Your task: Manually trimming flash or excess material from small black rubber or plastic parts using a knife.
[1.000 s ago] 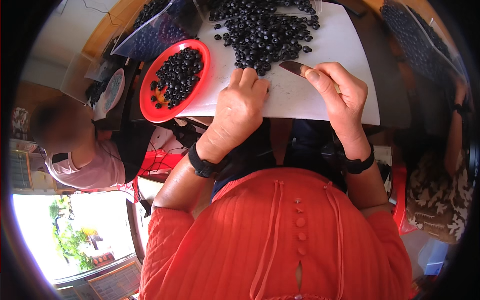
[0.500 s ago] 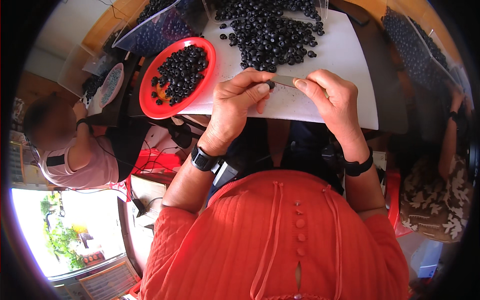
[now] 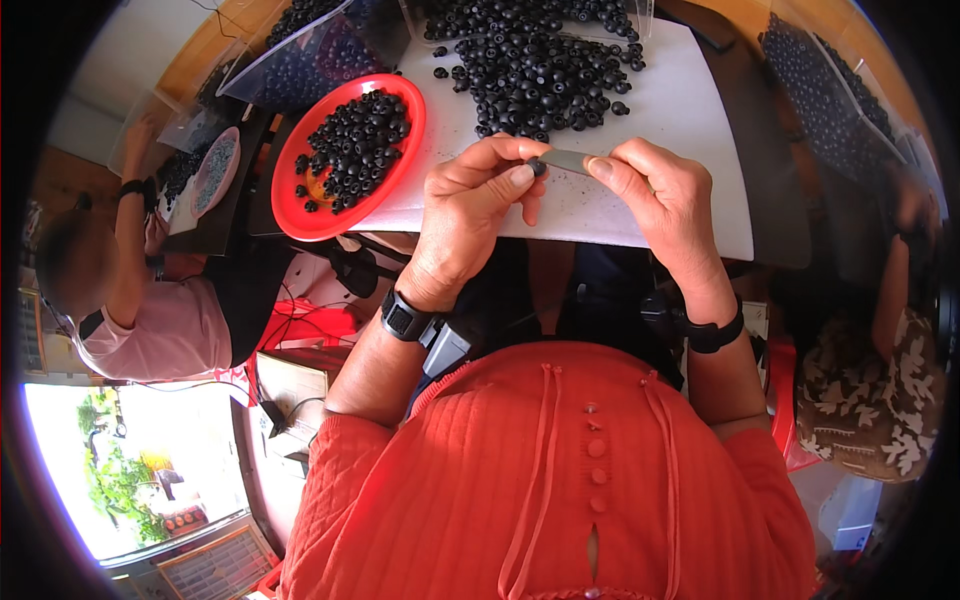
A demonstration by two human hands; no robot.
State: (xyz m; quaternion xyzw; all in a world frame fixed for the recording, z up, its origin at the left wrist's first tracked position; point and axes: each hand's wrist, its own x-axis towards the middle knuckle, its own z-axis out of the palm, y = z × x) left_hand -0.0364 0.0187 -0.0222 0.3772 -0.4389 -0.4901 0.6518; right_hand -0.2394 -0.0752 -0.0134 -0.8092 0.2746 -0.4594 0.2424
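My left hand [image 3: 470,215] pinches a small black round part [image 3: 537,167] between thumb and forefinger. My right hand [image 3: 665,205] grips a thin metal blade [image 3: 566,161] whose tip touches that part. Both hands hover above the near edge of a white table [image 3: 690,120]. A heap of loose black round parts [image 3: 530,75] lies just beyond my hands. To the left a red plate [image 3: 300,212] holds several more of the same black parts.
Clear plastic bags of black parts [image 3: 300,55] lie at the far left and another bag [image 3: 830,95] at the right. One person in a pink top [image 3: 160,320] works at the left, another in a patterned top [image 3: 870,390] sits at the right.
My left hand lifted off the table with a black part and met the blade in my right hand. Both hands drew closer to me.
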